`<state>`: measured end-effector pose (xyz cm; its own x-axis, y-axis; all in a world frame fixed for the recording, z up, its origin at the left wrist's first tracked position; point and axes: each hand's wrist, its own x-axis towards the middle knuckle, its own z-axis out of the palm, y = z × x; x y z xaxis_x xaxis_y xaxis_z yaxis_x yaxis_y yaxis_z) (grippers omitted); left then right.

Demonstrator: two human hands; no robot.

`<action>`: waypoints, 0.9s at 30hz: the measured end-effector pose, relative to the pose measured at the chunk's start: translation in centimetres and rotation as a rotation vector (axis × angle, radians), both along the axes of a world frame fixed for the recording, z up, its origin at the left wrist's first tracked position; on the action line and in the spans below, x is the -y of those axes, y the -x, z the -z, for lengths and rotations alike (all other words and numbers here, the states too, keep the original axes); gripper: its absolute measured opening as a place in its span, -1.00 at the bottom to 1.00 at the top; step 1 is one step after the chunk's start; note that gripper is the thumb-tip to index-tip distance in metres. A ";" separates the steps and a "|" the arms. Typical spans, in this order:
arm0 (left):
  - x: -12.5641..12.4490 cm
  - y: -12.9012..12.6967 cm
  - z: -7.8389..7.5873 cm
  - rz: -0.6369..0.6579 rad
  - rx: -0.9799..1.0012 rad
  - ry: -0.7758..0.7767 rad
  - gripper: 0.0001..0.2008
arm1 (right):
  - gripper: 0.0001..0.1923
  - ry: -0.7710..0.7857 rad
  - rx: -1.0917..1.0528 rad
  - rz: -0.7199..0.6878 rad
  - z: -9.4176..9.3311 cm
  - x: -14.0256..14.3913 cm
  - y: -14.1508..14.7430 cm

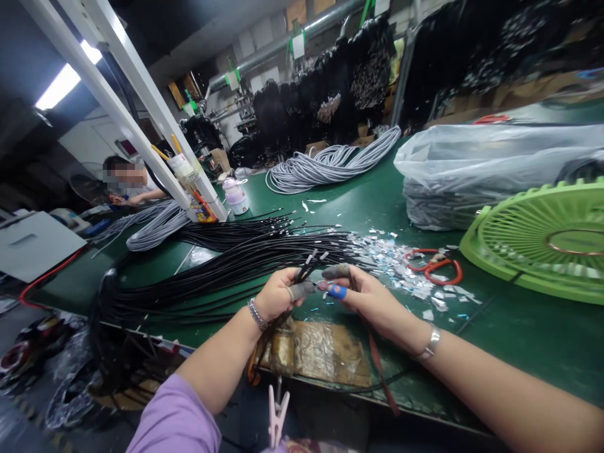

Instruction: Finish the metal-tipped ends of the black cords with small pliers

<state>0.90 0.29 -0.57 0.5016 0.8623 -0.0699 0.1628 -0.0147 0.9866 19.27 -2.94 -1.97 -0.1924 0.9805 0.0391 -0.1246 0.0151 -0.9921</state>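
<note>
My left hand, with a grey cover on its thumb, is closed around a few black cables whose pale tips stick up past the fingers. Close beside it, my right hand pinches at a small tip between the hands; what exactly sits in the pinch is too small to make out. A blue wrap and a grey cover show on the right fingers. Behind both hands, a large bundle of black cables lies along the green table. Below them is a tape-covered wooden board at the table edge.
White and blue scraps surround red-handled scissors on the right. Beyond stand a green fan and a plastic bag. Grey cable coils, a lilac bottle and a white post stand farther back. Another person sits far left.
</note>
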 end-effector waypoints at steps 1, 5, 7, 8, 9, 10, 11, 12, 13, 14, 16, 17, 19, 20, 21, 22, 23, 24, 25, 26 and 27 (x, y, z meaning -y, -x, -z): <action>0.0 0.0 0.0 0.007 0.003 0.006 -0.48 | -0.52 0.031 -0.017 -0.004 0.0 0.0 0.0; 0.0 0.0 -0.1 0.016 0.000 0.035 -0.45 | -0.46 0.112 -0.079 -0.002 -0.1 0.1 0.1; 0.0 -0.1 -0.2 0.018 0.000 0.036 -0.45 | -0.46 0.141 -0.118 0.000 -0.1 0.0 0.1; 0.0 -0.1 -0.2 0.021 0.001 0.033 -0.45 | -0.46 0.153 -0.133 -0.004 -0.1 0.0 0.1; 0.0 -0.1 -0.2 0.024 0.002 0.029 -0.45 | -0.46 0.162 -0.143 -0.009 -0.1 0.0 0.1; 0.0 -0.1 -0.2 0.027 0.002 0.026 -0.45 | -0.47 0.167 -0.148 -0.017 -0.1 0.0 0.1; 0.0 -0.1 -0.1 0.030 0.003 0.023 -0.46 | -0.47 0.169 -0.151 -0.027 -0.1 0.0 0.1; -0.1 0.0 -0.1 0.033 0.004 0.022 -0.47 | -0.49 0.166 -0.153 -0.037 -0.2 0.0 0.1; -0.1 0.0 -0.1 0.037 0.006 0.022 -0.47 | -0.50 0.160 -0.155 -0.045 -0.2 0.0 0.1; -0.1 0.0 0.0 0.039 0.008 0.022 -0.48 | -0.51 0.151 -0.158 -0.050 -0.1 0.1 0.1; 0.0 0.0 0.0 0.042 0.013 0.026 -0.48 | -0.53 0.131 -0.169 -0.043 -0.1 0.1 0.2; 0.0 0.0 0.0 0.043 0.014 0.029 -0.48 | -0.53 0.123 -0.175 -0.033 0.0 0.0 0.2; 0.0 -0.1 -0.1 0.042 0.014 0.038 -0.48 | -0.55 0.115 -0.182 -0.012 0.0 0.0 0.2; 0.0 -0.1 -0.1 0.041 0.012 0.042 -0.48 | -0.55 0.112 -0.186 -0.003 0.0 0.0 0.2; 0.1 -0.1 -0.2 0.041 0.007 0.046 -0.47 | -0.56 0.108 -0.190 0.003 -0.1 -0.1 0.2; 0.1 -0.2 -0.2 0.040 0.002 0.048 -0.47 | -0.56 0.105 -0.194 0.008 -0.1 -0.1 0.3; 0.1 -0.2 -0.3 0.039 -0.005 0.048 -0.46 | -0.56 0.101 -0.198 0.014 -0.2 -0.1 0.3; 0.1 -0.2 -0.3 0.044 -0.014 0.046 -0.46 | -0.56 0.096 -0.203 0.022 -0.3 -0.1 0.3; 0.1 -0.3 -0.4 0.051 -0.024 0.042 -0.47 | -0.56 0.091 -0.204 0.030 -0.3 0.0 0.2; 0.1 -0.4 -0.5 0.059 -0.034 0.038 -0.47 | -0.56 0.085 -0.204 0.035 -0.4 0.0 0.2; 0.2 -0.4 -0.5 0.067 -0.043 0.035 -0.48 | -0.56 0.074 -0.202 0.040 -0.4 0.0 0.2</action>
<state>1.34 0.11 -0.05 0.5541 0.8234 -0.1223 0.2047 0.0076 0.9788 19.07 -2.92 -1.55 -0.1492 0.9888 0.0010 -0.3214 -0.0476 -0.9458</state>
